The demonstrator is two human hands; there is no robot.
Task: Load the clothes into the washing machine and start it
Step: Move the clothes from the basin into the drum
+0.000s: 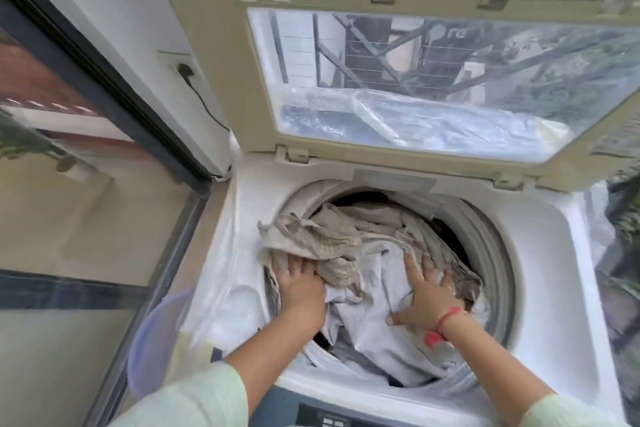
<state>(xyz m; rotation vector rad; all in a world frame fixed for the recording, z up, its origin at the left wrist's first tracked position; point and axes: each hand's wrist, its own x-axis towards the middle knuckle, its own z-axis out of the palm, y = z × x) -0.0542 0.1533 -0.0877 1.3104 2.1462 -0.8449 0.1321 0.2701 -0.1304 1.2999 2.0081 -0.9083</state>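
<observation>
**Surroundings.**
- Wall socket (182, 68) with a black cable (207, 107) that runs down behind the machine.
- Dark-framed glass door (86, 156) at left.
- Lavender plastic tub (156, 340) low beside the machine's left flank.
- Clear plastic sheet (221, 270) draped over that side of the machine.
- Lid (242, 80) raised upright behind the opening; its clear window reflects railings and foliage.
- Control panel (332, 419) at the near edge, partly cut off.

**Container.**
- Top-loading washing machine (561, 253), white deck, round drum (485, 229) open.

**Contents.**
- Clothes fill the drum nearly to the rim.
- Beige patterned cloth (311, 239) spills over the left rim onto the deck.
- White cloth (374, 315) lies in the middle and toward the front.
- More beige fabric sits at the back.

**Hands.**
- Left hand (298, 284) lies at the left rim, fingertips hidden under the beige patterned cloth; a grip cannot be told.
- Right hand (426, 298) is spread flat, fingers straight and thumb out, pressing on the white cloth.
- Red thread (446, 319) is tied at the right wrist.
- Pale green sleeves cover both forearms.
</observation>
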